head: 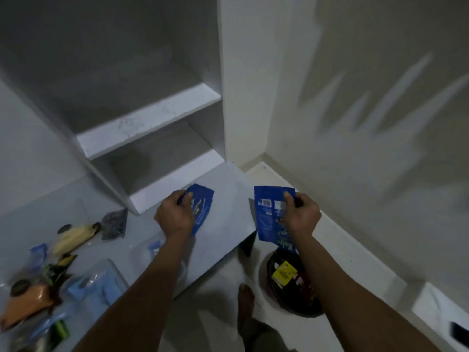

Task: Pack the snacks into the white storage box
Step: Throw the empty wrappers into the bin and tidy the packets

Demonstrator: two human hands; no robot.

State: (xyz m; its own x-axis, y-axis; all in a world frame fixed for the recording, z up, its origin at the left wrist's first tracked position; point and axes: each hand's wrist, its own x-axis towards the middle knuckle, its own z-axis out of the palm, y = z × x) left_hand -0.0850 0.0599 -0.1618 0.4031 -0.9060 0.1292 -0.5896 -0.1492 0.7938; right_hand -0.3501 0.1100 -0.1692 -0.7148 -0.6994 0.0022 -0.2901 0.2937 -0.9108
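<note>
Snacks (38, 283) lie scattered on the grey bench (223, 219) at the far left of it: an orange packet (28, 301), a pale yellow packet (73, 236), a dark grey pouch (115, 223) and some light blue wrappers (94, 285), all blurred, so their labels cannot be read. They sit well to the left of the bench's bare middle. Behind the bench stands a white shelf unit (149, 123) with two open shelves, its base touching the bench's far edge.

Over the middle of the bench, the left hand (175, 215) grips a blue packet (201, 207); the fingers are closed around its left edge, and the packet hangs just above the bench top, tilted. A second small blue wrapper (154, 247) lies on the bench just under the left forearm.

Past the right edge of the bench, the right hand (302, 214) pinches another blue packet (270, 214), its fingers closed on the right side with the thumb on the printed back, where a barcode shows. This packet hangs upright in the air, clear of the bench.

Below the right forearm, on the pale floor (355, 250) just right of the bench, sits a dark round container (284, 275) holding a yellow packet (284, 271) and other dark items too blurred to tell apart. A bare foot (246, 295) rests on the floor near the bench's front right corner. The white storage box cannot be told with certainty in this view. Right of everything, a plain wall (380, 97) carries spiky shadows.
</note>
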